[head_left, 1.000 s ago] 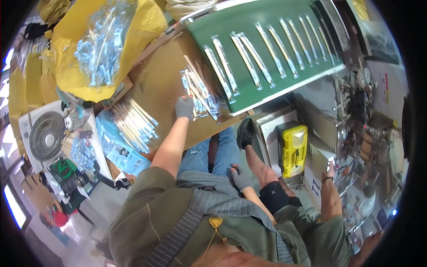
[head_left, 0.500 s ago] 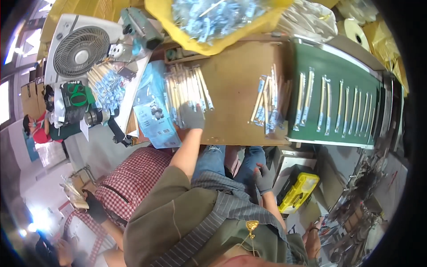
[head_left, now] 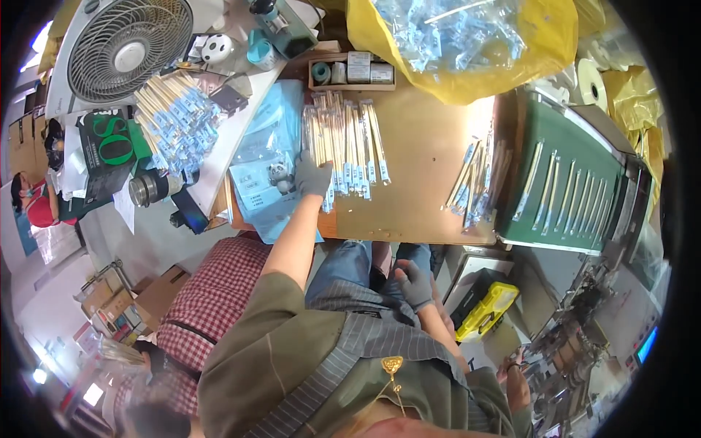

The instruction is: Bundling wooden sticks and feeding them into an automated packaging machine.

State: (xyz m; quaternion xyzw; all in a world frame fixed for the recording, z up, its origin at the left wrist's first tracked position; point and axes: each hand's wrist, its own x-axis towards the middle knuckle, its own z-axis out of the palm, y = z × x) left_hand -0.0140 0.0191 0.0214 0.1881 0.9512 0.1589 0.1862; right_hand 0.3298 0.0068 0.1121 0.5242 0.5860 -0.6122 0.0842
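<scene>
My left hand (head_left: 314, 179), in a grey glove with bare fingertips, rests against the left side of a pile of paired chopsticks (head_left: 355, 150) in clear wrappers with blue print. Its thumb and fingers are apart, and I see nothing lifted in it. Beside it lie blue printed plastic bags (head_left: 257, 182). My right hand (head_left: 415, 286), gloved alike, hovers over my lap with fingers loosely bent and nothing visible in them. A smaller, looser heap of wrapped chopsticks (head_left: 471, 182) lies at the table's right end.
A green conveyor belt (head_left: 540, 212) at the right carries several wrapped chopsticks. A yellow bag (head_left: 467, 91) of wrapped pieces stands behind the brown table (head_left: 409, 182). Left are a fan (head_left: 130, 57) and another chopstick heap (head_left: 179, 120). A person in a checked garment (head_left: 212, 285) sits close by.
My left hand has gone from the pile's front to its left side, and the pile looks more even. My right hand has shifted slightly left. The view has swung, so everything sits differently.
</scene>
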